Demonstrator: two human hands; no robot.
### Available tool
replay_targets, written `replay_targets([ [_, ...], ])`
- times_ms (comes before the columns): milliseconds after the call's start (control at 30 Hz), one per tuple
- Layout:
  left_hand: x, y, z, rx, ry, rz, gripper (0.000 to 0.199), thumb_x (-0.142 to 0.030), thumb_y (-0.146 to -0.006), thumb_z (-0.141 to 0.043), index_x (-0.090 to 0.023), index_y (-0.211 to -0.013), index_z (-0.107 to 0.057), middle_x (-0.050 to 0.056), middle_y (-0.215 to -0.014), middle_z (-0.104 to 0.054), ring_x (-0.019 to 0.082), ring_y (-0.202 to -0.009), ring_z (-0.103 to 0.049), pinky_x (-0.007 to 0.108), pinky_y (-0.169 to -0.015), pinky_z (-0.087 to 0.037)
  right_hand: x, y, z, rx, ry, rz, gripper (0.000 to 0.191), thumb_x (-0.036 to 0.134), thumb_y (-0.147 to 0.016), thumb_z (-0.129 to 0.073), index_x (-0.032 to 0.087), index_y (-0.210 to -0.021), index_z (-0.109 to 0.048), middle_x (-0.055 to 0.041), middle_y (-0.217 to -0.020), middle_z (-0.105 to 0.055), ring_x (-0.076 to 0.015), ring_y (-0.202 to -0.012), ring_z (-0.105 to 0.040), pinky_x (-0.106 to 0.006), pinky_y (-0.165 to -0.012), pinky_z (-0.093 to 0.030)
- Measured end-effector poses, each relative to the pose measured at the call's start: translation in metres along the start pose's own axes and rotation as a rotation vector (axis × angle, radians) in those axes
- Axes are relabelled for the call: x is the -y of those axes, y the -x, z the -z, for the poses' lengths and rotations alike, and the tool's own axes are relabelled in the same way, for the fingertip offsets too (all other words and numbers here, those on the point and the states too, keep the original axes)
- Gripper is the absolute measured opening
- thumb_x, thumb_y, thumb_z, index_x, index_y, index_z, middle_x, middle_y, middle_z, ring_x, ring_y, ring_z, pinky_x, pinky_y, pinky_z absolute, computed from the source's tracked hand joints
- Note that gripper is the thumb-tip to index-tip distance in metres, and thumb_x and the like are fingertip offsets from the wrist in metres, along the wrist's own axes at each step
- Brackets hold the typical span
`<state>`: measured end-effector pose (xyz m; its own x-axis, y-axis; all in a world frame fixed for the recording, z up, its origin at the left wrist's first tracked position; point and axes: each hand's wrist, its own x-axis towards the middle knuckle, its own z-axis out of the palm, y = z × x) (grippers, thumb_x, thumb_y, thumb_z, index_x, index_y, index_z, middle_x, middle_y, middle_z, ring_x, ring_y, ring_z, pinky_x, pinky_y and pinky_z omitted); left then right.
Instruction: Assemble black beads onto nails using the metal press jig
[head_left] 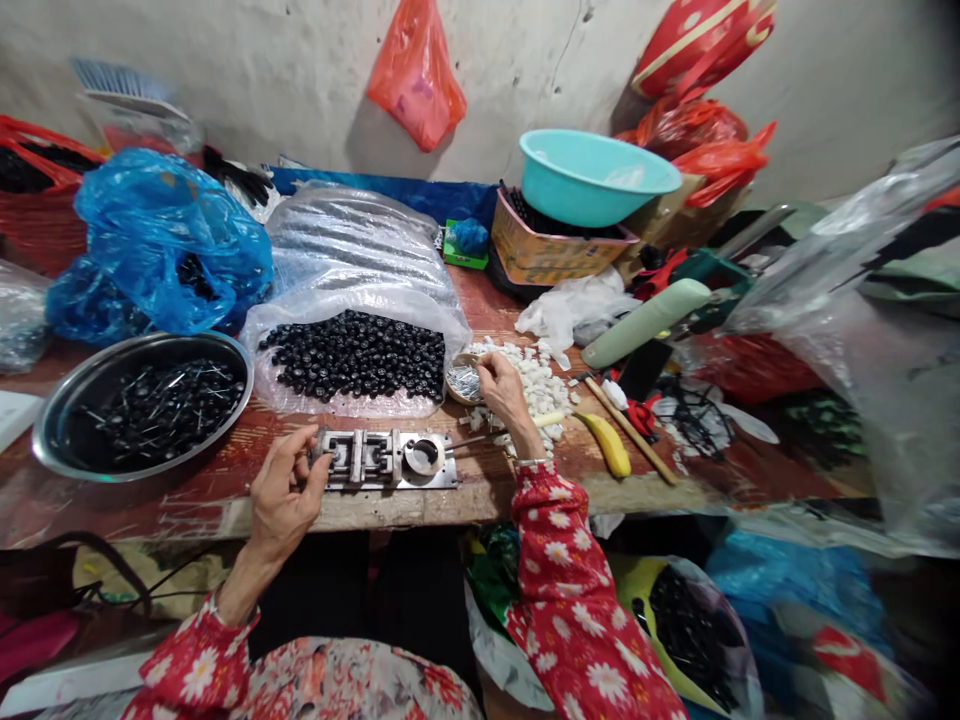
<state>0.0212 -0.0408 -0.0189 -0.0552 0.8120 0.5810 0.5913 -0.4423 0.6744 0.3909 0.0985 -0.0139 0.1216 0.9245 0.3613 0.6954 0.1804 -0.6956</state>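
Steel die plate (384, 460): gripped at its end by curled fingers (319, 470) of left hand (285, 495); stiff, heavy | right hand (504, 390): pinched at bowl (451, 396) of pins (463, 381); hold unclear; pins slippery

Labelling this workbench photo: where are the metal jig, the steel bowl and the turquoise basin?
Metal jig (442, 472), head view, plate's right end.
Steel bowl (142, 344), head view, rim.
Turquoise basin (592, 195), head view, outer wall.
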Motion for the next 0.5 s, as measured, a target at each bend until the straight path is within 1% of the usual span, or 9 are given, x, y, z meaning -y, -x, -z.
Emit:
replay_targets([
  [100,-0.0027,-0.0029,-0.0011,0.01,0.004,-0.022,0.036,-0.024,-0.098,-0.066,-0.022,-0.134,-0.062,0.003,-0.102,-0.066,0.011,-0.074,-0.057,0.026,-0.074,-0.052,0.0009,0.0004,-0.0004,-0.013,-0.026,-0.009,0.011,0.033,-0.089,-0.044,0.026,-0.082,-0.047,-0.0002,-0.08,-0.054,-0.0194,-0.076,-0.049,-0.031,-0.074,-0.04],
  [267,-0.0068,-0.0064,-0.0031,0.023,0.02,-0.075,0.036,-0.02,-0.098,-0.066,-0.021,-0.134,-0.062,0.002,-0.1,-0.065,0.009,-0.07,-0.053,0.023,-0.069,-0.05,0.004,0.0019,0.0004,-0.017,-0.09,-0.022,0.012,0.034,-0.087,-0.045,0.025,-0.082,-0.051,0.0007,-0.078,-0.056,-0.0182,-0.073,-0.049,-0.03,-0.072,-0.041],
  [500,-0.009,-0.0089,-0.0078,0.051,0.011,-0.076,0.032,-0.021,-0.098,-0.065,-0.022,-0.13,-0.064,0.001,-0.098,-0.067,0.009,-0.067,-0.054,0.022,-0.069,-0.051,0.0095,0.005,0.0006,-0.07,-0.257,-0.071,0.021,0.042,-0.083,-0.053,0.023,-0.079,-0.06,-0.0009,-0.078,-0.062,-0.0186,-0.075,-0.054,-0.03,-0.073,-0.045],
])
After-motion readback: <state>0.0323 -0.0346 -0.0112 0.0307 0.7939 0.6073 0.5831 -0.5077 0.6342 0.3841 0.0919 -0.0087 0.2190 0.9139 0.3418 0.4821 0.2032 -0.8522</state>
